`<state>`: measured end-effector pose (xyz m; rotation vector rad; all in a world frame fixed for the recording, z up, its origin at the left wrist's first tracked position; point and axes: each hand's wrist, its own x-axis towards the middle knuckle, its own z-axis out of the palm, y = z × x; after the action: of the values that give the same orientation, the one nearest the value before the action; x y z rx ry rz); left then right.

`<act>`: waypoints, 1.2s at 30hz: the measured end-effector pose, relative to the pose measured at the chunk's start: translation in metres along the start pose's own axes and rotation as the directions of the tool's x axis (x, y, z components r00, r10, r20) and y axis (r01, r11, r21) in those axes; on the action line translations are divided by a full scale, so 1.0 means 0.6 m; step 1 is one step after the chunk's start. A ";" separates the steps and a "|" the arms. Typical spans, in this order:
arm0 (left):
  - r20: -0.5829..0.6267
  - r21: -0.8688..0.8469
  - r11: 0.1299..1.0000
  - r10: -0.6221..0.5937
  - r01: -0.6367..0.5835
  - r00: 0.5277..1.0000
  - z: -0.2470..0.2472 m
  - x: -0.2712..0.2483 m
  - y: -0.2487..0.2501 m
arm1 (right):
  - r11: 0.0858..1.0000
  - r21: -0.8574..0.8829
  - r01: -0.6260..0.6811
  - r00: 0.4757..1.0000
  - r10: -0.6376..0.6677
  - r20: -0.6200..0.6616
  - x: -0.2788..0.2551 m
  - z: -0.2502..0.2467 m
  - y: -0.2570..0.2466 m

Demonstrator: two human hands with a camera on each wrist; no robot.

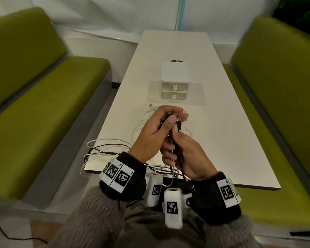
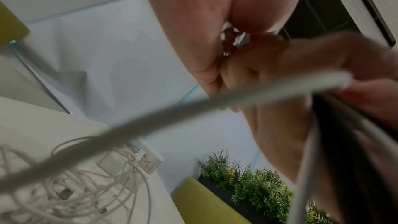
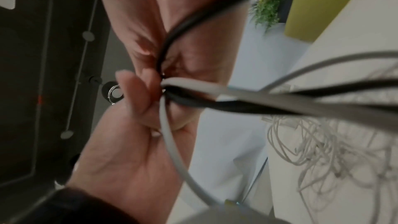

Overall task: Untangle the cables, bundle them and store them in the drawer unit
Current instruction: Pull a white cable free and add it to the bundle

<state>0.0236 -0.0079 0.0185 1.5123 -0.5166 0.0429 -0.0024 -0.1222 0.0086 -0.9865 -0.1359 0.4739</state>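
Observation:
Over the near end of the table, my left hand (image 1: 168,120) and right hand (image 1: 175,145) together hold a bundle of black and white cables (image 1: 175,158). The left hand pinches the bundle's top, where a plug end sticks up. Lower down, the right hand grips the strands. In the right wrist view a black cable (image 3: 193,18) and a white cable (image 3: 172,142) run out from between the fingers. More loose white cables (image 1: 141,122) lie on the table beyond the hands. The white two-drawer unit (image 1: 174,79) stands behind them, both drawers closed.
Black and white cable loops (image 1: 100,151) hang over the table's near left corner. Green benches (image 1: 43,97) run along both sides of the narrow white table (image 1: 222,122). A planter with greenery (image 2: 247,181) stands behind the right bench.

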 end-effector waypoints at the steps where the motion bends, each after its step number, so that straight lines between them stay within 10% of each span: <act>1: -0.010 0.026 1.000 0.001 -0.001 1.000 -0.001 0.000 -0.001 | 1.000 0.018 -0.002 1.000 0.002 0.007 0.001 0.000 0.000; 7: 0.033 0.086 0.996 -0.007 0.004 0.999 -0.003 0.007 0.006 | 1.000 -0.013 -0.023 0.999 0.023 0.025 0.004 -0.006 0.006; 14: 0.120 0.078 0.993 -0.097 0.088 0.988 0.004 0.015 -0.011 | 0.982 -0.161 0.103 0.921 -0.155 -0.358 0.009 -0.008 -0.027; 17: 0.275 0.085 0.960 -0.280 0.267 0.920 0.008 0.003 -0.029 | 0.956 -0.103 0.274 0.830 -0.289 -0.476 0.007 -0.011 -0.054; 20: 0.445 0.372 0.913 -0.335 0.168 0.830 0.024 -0.013 -0.043 | 0.931 -0.045 0.362 0.798 -0.335 -0.501 -0.001 -0.011 -0.065; 26: 0.316 0.747 0.664 -0.330 -0.019 0.889 -0.039 -0.035 -0.089 | 0.839 -0.062 0.541 0.673 -0.476 -0.567 -0.051 -0.047 -0.109; 36: -0.199 0.852 0.376 -0.411 0.364 0.889 -0.286 -0.038 -0.090 | 0.758 -0.080 0.647 0.567 -0.549 -0.614 -0.071 -0.094 -0.125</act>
<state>0.0726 0.1582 -0.0353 2.6658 -0.1093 -0.1245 0.0023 -0.2192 0.0439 -0.8269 0.1518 -0.4882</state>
